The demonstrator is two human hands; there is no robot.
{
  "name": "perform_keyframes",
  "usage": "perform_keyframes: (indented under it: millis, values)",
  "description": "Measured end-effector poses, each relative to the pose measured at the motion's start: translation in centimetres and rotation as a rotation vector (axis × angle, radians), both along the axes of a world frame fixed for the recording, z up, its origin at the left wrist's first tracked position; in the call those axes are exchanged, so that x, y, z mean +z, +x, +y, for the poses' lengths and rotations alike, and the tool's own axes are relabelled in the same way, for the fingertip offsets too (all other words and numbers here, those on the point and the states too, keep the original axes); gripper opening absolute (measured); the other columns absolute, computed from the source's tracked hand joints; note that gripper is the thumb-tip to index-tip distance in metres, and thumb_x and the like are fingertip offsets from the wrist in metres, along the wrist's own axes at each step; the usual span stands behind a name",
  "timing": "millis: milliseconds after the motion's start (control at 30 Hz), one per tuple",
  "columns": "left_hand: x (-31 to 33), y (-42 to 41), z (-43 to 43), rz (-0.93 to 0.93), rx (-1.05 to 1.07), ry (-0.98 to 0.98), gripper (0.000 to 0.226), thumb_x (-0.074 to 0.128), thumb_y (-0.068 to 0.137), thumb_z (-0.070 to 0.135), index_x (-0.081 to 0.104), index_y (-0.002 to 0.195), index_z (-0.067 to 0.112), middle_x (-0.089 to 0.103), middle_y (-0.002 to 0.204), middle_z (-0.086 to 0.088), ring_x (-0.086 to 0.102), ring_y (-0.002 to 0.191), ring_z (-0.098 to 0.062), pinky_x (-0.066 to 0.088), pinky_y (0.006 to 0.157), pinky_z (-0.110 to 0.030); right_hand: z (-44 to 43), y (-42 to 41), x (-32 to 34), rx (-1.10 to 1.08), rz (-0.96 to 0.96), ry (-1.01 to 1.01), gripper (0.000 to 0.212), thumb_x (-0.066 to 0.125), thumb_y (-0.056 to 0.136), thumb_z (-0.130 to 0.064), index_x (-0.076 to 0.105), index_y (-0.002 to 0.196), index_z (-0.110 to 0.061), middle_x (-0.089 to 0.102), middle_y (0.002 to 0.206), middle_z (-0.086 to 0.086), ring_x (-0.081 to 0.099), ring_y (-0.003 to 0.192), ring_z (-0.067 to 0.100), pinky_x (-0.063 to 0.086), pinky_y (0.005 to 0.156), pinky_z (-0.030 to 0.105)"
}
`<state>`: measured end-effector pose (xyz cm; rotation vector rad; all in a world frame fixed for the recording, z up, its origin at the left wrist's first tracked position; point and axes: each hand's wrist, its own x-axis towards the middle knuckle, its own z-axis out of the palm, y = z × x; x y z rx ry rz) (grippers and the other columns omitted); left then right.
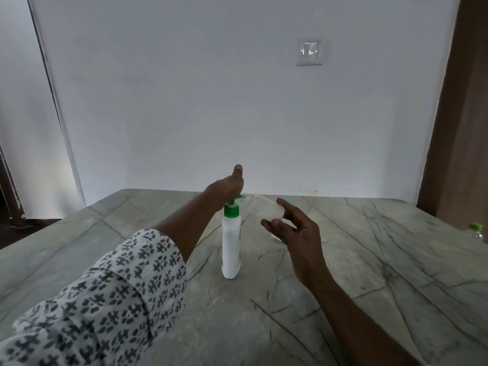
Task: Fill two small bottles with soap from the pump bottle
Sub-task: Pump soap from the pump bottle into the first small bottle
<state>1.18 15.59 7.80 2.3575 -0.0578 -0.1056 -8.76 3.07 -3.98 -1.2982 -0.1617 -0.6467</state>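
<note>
A white pump bottle [231,244] with a green pump head stands upright in the middle of the marble table [369,273]. My left hand [227,187] presses down on the pump head with its palm, thumb raised. My right hand [293,228] grips a small clear bottle [265,208], tilted on its side with its mouth at the green spout. White soap shows in the small bottle's lower part. Another small pale object sits behind my right hand, mostly hidden.
A clear bottle with a green cap [477,231] stands at the table's right edge. A small blue thing [286,199] lies on the table behind the held bottle. A white wall with a switch plate [309,51] closes off the far side.
</note>
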Motion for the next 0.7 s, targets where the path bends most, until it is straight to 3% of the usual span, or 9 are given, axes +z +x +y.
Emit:
perform_keyframes:
  millis: [133, 333, 700]
  values:
    - [1.0, -0.3, -0.2, -0.001, -0.011, 0.002, 0.087, 0.008, 0.093, 0.068, 0.023, 0.15, 0.004, 0.022, 0.156, -0.02, 0.025, 0.143, -0.035, 0.022, 0.118, -0.045, 0.1, 0.0, 0.2, 0.062, -0.044, 0.037, 0.048, 0.065, 0.089, 0.0, 0.054, 0.135, -0.014, 0.066, 0.114, 0.012, 0.074, 0.093, 0.03, 0.06, 0.079, 0.036]
    - [0.8, -0.2, -0.2, -0.017, 0.001, 0.033, 0.079, 0.006, 0.097, 0.061, 0.021, 0.151, 0.005, 0.019, 0.157, -0.021, 0.019, 0.145, -0.035, 0.016, 0.12, -0.045, 0.1, 0.3, -0.1, 0.017, -0.025, -0.049, 0.038, 0.065, 0.091, -0.007, 0.058, 0.127, -0.016, 0.067, 0.11, 0.014, 0.075, 0.089, 0.024, 0.061, 0.071, 0.03]
    - [-0.4, 0.4, -0.1, 0.006, -0.008, 0.019, 0.081, 0.006, 0.096, 0.064, 0.021, 0.151, 0.006, 0.021, 0.157, -0.02, 0.02, 0.145, -0.034, 0.014, 0.12, -0.046, -0.1, 0.4, -0.8, 0.027, 0.01, -0.056, 0.04, 0.067, 0.088, -0.002, 0.06, 0.127, -0.01, 0.069, 0.107, 0.019, 0.074, 0.087, 0.027, 0.061, 0.075, 0.034]
